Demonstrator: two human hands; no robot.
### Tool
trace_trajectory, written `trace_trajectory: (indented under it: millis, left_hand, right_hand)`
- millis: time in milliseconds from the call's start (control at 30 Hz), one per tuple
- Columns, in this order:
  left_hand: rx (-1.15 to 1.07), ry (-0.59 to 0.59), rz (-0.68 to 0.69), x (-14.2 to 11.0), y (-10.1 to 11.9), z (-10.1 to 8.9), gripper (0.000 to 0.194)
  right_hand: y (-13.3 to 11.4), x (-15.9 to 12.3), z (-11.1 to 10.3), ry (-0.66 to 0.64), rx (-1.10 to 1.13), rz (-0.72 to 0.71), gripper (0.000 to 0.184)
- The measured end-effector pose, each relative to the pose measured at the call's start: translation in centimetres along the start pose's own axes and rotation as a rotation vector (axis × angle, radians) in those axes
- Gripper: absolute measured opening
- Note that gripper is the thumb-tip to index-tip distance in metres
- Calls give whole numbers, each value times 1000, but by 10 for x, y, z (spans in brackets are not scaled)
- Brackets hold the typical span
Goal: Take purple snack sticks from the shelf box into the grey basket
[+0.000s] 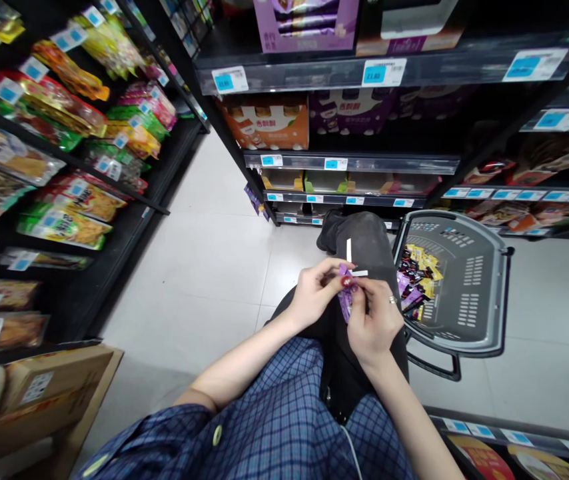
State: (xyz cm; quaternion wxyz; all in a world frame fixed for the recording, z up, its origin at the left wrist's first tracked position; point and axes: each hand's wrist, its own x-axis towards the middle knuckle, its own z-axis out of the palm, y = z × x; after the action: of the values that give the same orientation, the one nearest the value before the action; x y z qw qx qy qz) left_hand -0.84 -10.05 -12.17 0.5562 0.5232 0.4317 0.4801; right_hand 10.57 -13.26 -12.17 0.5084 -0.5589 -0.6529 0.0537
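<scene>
Above my lap, a small purple packet is pinched between both hands. My left hand grips its upper part with thumb and fingers. From the other side, my right hand, with a ring on one finger, is closed on the same packet. The fingers cover much of it, so I cannot tell whether it is one packet or more. Two white strips lie on my dark trouser leg just beyond the hands. To the right, a grey shopping basket contains several small yellow, purple and dark packets.
Ahead stands a black shelf with price tags and boxed drinks. Bagged snacks fill the rack on the left. A cardboard box sits at lower left. Purple packets hang by the shelf's corner, above the tiled floor.
</scene>
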Motion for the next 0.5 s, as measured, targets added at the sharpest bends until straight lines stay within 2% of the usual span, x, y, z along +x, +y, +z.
trace_trajectory:
  millis: [100, 233, 333, 367, 433, 500]
  left_hand:
    - [-1, 33, -31, -1, 3, 1, 22]
    - [-89, 113, -91, 1, 0, 3, 18]
    - [-120, 177, -113, 3, -3, 3, 16]
    - [-135, 201, -110, 4, -4, 2, 16]
    - [-168, 261, -95, 5, -5, 0, 16]
    - [-197, 323, -79, 7, -6, -2, 18]
  right_hand:
    - [2, -4, 1, -28, 88, 115, 11]
    - [1, -8, 4, -65, 302, 400, 6]
    - [-1, -4, 4, -69, 532, 644, 16]
    - [-1, -1, 3, -107, 617, 727, 21]
    - [1, 3, 0, -304, 761, 865, 28]
    - [4, 6, -3, -586, 854, 934, 30]
